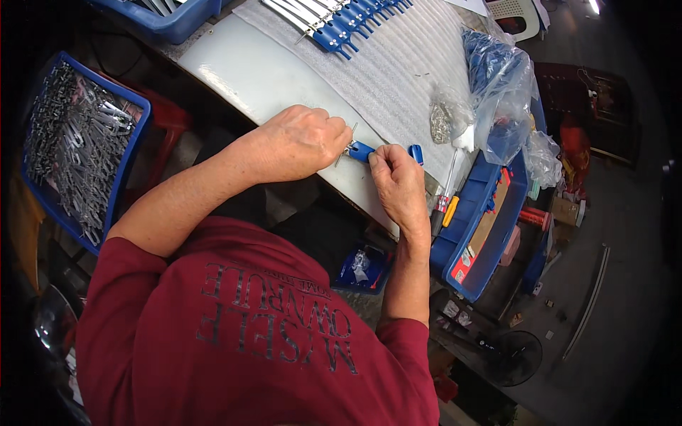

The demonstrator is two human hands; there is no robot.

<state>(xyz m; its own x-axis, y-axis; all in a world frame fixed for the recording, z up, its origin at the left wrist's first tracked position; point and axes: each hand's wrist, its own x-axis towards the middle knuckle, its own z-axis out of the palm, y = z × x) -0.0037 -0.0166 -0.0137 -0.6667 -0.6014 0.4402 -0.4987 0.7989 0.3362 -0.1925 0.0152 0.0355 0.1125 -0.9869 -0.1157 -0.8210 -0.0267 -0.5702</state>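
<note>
Gripping: left hand [302, 142] curled tight over a thin metal pin [346, 144], its end poking out past the knuckles.
Right hand [399, 181]: fingers pinched narrow on a small blue plastic handle [361, 150], held between the two hands over the table edge.
Second piece: another blue handle [416, 153] just beyond the right knuckles.
Surface: white table [263, 74] under both hands, ribbed foam sheet [398, 71] further out.
Beyond: row of finished blue-handled tools [341, 25] at the sheet's far end.
Right of the right hand: clear bags of blue parts [501, 85], blue tray [472, 227].
Left of the left arm: blue bin of metal parts [78, 142].
</note>
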